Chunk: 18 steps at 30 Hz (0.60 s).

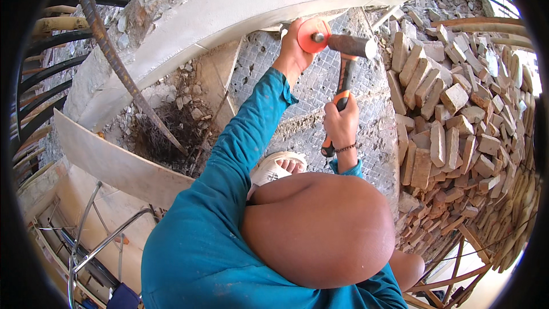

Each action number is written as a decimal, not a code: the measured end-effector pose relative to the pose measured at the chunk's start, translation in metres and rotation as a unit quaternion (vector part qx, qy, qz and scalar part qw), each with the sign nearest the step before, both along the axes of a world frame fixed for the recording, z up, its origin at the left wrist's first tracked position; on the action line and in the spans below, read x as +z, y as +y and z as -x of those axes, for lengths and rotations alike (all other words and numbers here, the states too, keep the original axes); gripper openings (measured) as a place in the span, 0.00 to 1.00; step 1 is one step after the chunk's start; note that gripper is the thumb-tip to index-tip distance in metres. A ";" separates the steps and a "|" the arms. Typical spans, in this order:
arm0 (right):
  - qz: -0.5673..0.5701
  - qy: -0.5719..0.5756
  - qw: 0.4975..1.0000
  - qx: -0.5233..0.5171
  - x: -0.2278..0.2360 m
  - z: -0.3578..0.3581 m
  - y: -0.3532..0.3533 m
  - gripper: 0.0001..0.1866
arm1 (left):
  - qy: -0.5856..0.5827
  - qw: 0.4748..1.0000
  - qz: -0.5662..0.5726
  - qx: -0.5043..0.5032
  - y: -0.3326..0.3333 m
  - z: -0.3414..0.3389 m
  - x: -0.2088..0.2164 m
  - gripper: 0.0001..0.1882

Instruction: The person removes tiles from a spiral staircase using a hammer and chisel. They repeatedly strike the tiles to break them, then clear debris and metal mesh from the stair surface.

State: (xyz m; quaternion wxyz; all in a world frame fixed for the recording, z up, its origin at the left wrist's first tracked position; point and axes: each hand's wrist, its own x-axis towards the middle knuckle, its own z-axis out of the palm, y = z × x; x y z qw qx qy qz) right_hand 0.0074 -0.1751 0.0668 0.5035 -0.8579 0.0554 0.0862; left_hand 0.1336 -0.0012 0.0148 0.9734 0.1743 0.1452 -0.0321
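My left hand point(291, 50) is closed round a chisel with a round orange-red hand guard point(309, 27). The guard hides most of the fingers, and the chisel's grey butt end shows at its middle. Beyond it, the chisel's tip is hardly visible near the lower edge of a white plastered wall point(223, 20). My right hand point(342, 125) grips a club hammer point(346, 71) by its black and orange handle. The hammer's dark steel head lies just right of the guard; whether it touches the chisel I cannot tell.
Patterned grey tiles point(309, 106) lie under my hands, beside my sandalled foot point(277, 166). A large heap of broken bricks point(452, 114) rises on the right. At left, a rusty rebar point(111, 57) curves down towards rubble point(183, 100), past a leaning pale board point(120, 157).
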 end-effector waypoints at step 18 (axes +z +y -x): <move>0.041 -0.007 0.999 0.022 0.034 -0.005 0.016 0.05 | 0.149 0.987 0.048 -0.020 -0.005 -0.004 -0.012 0.09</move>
